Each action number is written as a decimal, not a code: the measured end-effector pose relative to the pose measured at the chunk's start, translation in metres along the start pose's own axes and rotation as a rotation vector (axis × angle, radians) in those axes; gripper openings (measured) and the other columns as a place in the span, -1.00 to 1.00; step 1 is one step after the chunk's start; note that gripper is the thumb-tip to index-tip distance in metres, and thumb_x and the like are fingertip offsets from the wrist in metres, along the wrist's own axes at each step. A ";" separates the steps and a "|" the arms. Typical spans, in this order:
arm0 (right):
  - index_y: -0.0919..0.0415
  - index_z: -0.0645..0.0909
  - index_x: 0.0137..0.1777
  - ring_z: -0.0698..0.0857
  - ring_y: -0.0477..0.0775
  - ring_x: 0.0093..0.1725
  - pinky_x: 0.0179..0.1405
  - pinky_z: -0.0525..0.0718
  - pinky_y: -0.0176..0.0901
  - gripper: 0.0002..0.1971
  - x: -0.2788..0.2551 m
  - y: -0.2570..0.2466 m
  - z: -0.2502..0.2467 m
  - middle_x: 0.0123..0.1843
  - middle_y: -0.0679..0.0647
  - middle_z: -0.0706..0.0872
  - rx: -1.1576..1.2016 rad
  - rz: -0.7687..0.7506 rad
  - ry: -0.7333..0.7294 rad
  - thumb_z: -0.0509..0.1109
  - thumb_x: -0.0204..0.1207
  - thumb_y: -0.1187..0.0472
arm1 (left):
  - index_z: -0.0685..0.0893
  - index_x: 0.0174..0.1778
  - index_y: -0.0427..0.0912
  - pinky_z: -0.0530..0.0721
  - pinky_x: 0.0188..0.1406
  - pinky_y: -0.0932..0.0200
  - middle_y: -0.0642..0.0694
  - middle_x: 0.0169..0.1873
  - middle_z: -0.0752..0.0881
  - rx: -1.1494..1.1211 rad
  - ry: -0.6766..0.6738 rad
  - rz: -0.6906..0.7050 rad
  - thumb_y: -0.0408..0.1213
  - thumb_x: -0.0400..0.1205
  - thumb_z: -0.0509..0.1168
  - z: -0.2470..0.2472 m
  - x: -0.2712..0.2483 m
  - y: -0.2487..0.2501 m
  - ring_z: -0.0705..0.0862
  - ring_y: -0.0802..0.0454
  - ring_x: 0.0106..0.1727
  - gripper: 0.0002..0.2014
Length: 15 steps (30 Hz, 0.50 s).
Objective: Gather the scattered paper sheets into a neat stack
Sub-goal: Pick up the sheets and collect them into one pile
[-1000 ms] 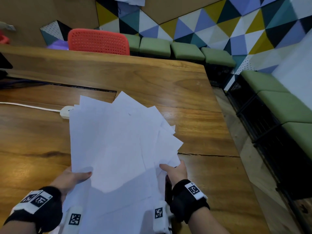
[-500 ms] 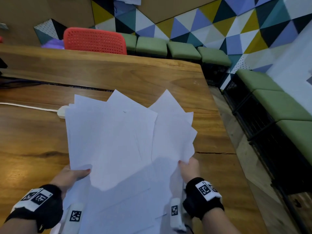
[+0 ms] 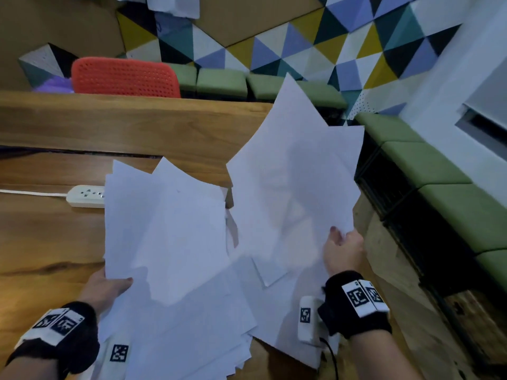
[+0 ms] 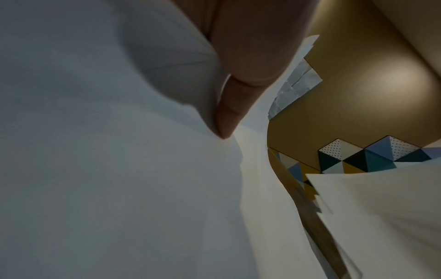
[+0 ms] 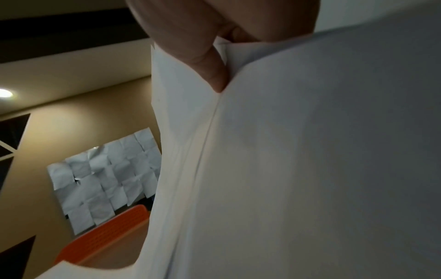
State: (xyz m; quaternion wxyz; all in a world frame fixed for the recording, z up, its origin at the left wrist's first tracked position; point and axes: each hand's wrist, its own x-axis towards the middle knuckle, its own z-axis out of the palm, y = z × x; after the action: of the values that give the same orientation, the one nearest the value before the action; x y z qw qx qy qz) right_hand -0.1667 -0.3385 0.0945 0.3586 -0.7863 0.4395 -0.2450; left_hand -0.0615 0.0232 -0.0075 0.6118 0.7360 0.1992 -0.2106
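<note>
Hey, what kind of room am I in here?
Probably an office meeting room or shared workspace: a long wooden table with a power strip on it, a red mesh chair behind it, green cushioned bench seats along the wall, and colourful triangular wall panels.

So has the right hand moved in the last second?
Yes. The right hand has swung out to the right with its sheets, from over the table to its right edge, nearer the green bench.

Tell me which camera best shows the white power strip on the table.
The head view. The power strip lies on the wooden table at the left, partly hidden under the paper sheets that the left hand holds. Neither wrist view shows it; paper fills both.
</note>
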 end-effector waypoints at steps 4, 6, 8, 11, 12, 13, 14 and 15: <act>0.70 0.55 0.00 0.66 0.52 0.04 0.02 0.55 0.12 -0.54 0.005 -0.021 -0.018 -0.03 0.63 0.68 0.114 -0.138 0.147 0.20 0.54 0.17 | 0.47 0.32 -0.52 0.50 0.17 -0.19 -0.46 0.20 0.61 -0.012 0.002 -0.016 -0.67 0.58 0.18 0.005 0.001 -0.001 0.60 -0.31 0.03 -0.63; 0.66 0.55 -0.17 0.68 0.53 0.00 -0.04 0.55 0.13 -0.61 0.010 -0.033 -0.025 -0.09 0.64 0.68 0.177 -0.166 0.193 0.25 0.55 0.21 | 0.48 0.31 -0.52 0.50 0.22 -0.24 -0.49 0.23 0.61 -0.021 -0.003 -0.028 -0.66 0.57 0.18 0.007 0.003 -0.001 0.62 -0.33 0.04 -0.64; 0.66 0.54 -0.17 0.68 0.51 0.06 -0.01 0.56 0.12 -0.62 0.015 -0.044 -0.030 -0.04 0.62 0.69 0.218 -0.171 0.207 0.28 0.52 0.21 | 0.48 0.31 -0.52 0.49 0.23 -0.25 -0.48 0.24 0.60 -0.019 0.001 -0.026 -0.67 0.57 0.18 0.008 0.003 0.001 0.61 -0.33 0.07 -0.64; 0.68 0.56 -0.05 0.68 0.46 0.13 0.07 0.55 0.07 -0.60 0.023 -0.056 -0.035 0.04 0.59 0.69 0.257 -0.193 0.221 0.27 0.49 0.22 | 0.46 0.33 -0.54 0.48 0.25 -0.26 -0.47 0.24 0.59 -0.037 0.015 -0.011 -0.69 0.56 0.17 0.011 0.003 0.005 0.61 -0.34 0.11 -0.62; 0.66 0.57 -0.02 0.68 0.43 0.15 0.06 0.55 0.01 -0.64 0.026 -0.058 -0.034 0.06 0.56 0.70 0.272 -0.185 0.208 0.28 0.50 0.25 | 0.46 0.33 -0.54 0.48 0.27 -0.27 -0.47 0.26 0.59 -0.023 0.015 -0.005 -0.70 0.56 0.17 0.012 0.004 0.005 0.61 -0.37 0.14 -0.61; 0.64 0.58 0.01 0.69 0.40 0.16 0.02 0.54 -0.06 -0.67 0.028 -0.055 -0.033 0.08 0.53 0.71 0.296 -0.179 0.193 0.28 0.50 0.27 | 0.46 0.34 -0.53 0.48 0.28 -0.27 -0.46 0.26 0.59 -0.025 0.006 -0.009 -0.70 0.56 0.17 0.013 0.004 0.004 0.61 -0.38 0.16 -0.61; 0.61 0.58 0.03 0.69 0.35 0.17 -0.02 0.50 -0.16 -0.70 0.029 -0.053 -0.031 0.09 0.49 0.71 0.326 -0.140 0.153 0.28 0.52 0.30 | 0.46 0.33 -0.52 0.49 0.26 -0.26 -0.43 0.22 0.61 -0.035 -0.005 -0.015 -0.69 0.56 0.17 0.013 0.003 0.004 0.62 -0.38 0.14 -0.61; 0.58 0.58 0.06 0.69 0.29 0.16 -0.05 0.46 -0.25 -0.73 0.028 -0.051 -0.028 0.08 0.44 0.72 0.338 -0.097 0.113 0.28 0.53 0.33 | 0.48 0.32 -0.48 0.51 0.22 -0.22 -0.39 0.15 0.63 -0.051 -0.013 -0.006 -0.68 0.57 0.18 0.013 0.001 0.006 0.63 -0.35 0.08 -0.62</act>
State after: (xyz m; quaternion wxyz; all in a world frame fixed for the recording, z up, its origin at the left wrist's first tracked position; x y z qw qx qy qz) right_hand -0.1463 -0.3540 0.1531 0.4479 -0.7201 0.3732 -0.3762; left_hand -0.0584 0.0095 -0.0058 0.6309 0.7182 0.2030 -0.2121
